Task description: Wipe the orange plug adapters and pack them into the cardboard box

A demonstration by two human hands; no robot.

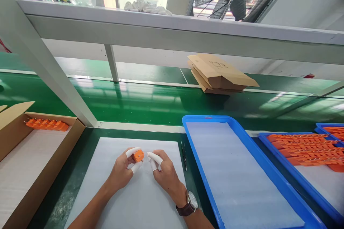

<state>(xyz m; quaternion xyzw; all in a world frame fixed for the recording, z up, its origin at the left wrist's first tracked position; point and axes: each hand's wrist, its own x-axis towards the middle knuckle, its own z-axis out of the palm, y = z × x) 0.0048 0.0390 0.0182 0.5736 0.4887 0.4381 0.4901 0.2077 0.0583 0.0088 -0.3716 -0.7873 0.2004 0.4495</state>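
My left hand [122, 170] pinches a small orange plastic part [139, 155] between thumb and fingertips that wear white finger cots. A bit of metal shows on the part's face. Just to the right, my right hand [165, 170] is closed, its white-cotted thumb and fingertips pressed together a short way from the part. Whatever those fingertips hold, if anything, is too small to tell. Both hands are above a white sheet [139, 200] on the green table. A pair of dark tweezers [184, 155] lies along the sheet's right edge.
On the left, an open cardboard box [61, 164] holds a row of orange parts [47, 124]. A blue tray [206, 186] lined with white stands at right; beyond it, another blue tray [301, 193] carries many orange parts [309, 148]. Folded cardboard [223, 73] lies behind the white frame bar [172, 32].
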